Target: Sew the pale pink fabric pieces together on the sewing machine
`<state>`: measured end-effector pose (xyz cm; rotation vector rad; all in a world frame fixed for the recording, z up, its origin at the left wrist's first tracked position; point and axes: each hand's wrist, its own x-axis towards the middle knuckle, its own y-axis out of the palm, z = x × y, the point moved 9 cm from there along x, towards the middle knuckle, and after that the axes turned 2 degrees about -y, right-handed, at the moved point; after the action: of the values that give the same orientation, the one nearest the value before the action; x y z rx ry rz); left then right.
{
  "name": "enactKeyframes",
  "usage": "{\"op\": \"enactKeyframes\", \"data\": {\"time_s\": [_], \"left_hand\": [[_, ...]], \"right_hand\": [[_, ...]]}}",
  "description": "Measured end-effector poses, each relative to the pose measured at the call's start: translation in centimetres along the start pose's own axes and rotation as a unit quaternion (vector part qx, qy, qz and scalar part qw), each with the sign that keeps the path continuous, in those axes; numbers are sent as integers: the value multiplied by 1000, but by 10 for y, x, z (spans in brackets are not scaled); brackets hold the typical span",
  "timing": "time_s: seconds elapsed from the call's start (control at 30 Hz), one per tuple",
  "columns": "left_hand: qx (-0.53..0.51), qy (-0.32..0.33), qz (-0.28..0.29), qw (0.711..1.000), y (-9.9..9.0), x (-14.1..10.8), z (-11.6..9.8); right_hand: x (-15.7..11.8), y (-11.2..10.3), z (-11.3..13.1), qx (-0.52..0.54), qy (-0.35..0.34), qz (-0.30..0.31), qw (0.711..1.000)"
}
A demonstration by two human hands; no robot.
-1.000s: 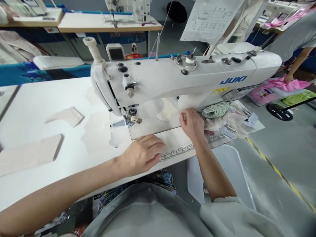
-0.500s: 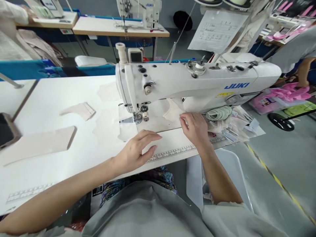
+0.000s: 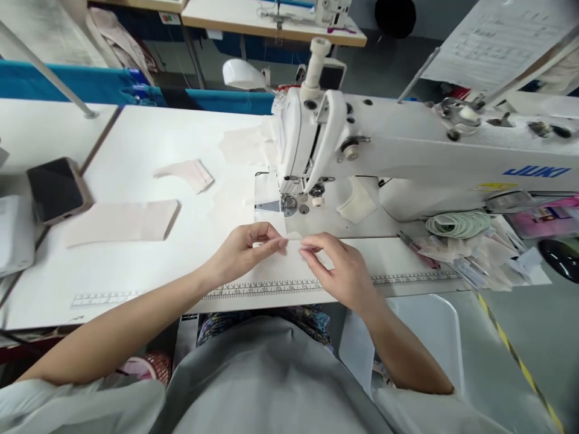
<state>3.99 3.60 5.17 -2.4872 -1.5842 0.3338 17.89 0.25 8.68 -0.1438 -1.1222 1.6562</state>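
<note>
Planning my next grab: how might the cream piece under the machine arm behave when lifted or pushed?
The cream piece looks thin, so it is probably light and floppy. On the smooth-looking machine bed it may slide if pushed; lying flat, it seems unlikely to roll.

Left end of surface [image 3: 122,271]: dark-topped box [image 3: 58,188], a white object [image 3: 15,235] just beside it, cut by the frame edge. Blue cloth [image 3: 58,81] strung along the back. Beyond, wood-edged workbench [image 3: 226,15] carrying a second sewing machine [image 3: 333,11], top cropped. Upper right: paper sheet [image 3: 493,45], writing illegible. Far right: coil of pale green cord [image 3: 459,224] near heaped packets and scraps [image 3: 479,265]. Below: translucent plastic bin [image 3: 455,337], partly under the surface; yellow-and-black tape [image 3: 520,361] on floor; red-pink basket [image 3: 160,364], lower left.
</note>
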Motion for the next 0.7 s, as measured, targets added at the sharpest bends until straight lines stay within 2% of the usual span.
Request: {"op": "enactKeyframes", "data": {"time_s": [0.07, 0.17, 0.3, 0.47, 0.63, 0.7], "left_hand": [[-13, -6, -11, 1000, -12, 1, 6], [51, -33, -7, 998, -28, 11, 13], [146, -60, 24, 987, -34, 36, 16], [268, -63, 17, 961, -33, 62, 20], [401, -31, -33, 915, -35, 71, 19], [415, -28, -34, 909, -34, 73, 20]], "right_hand": [[3, 16, -2, 38, 20, 19, 999], [10, 39, -7, 115, 57, 69, 989], [15, 58, -26, 228, 152, 108, 956], [15, 66, -44, 257, 217, 134, 932], [16, 65, -55, 229, 215, 111, 943], [18, 64, -57, 204, 202, 101, 952]]}}
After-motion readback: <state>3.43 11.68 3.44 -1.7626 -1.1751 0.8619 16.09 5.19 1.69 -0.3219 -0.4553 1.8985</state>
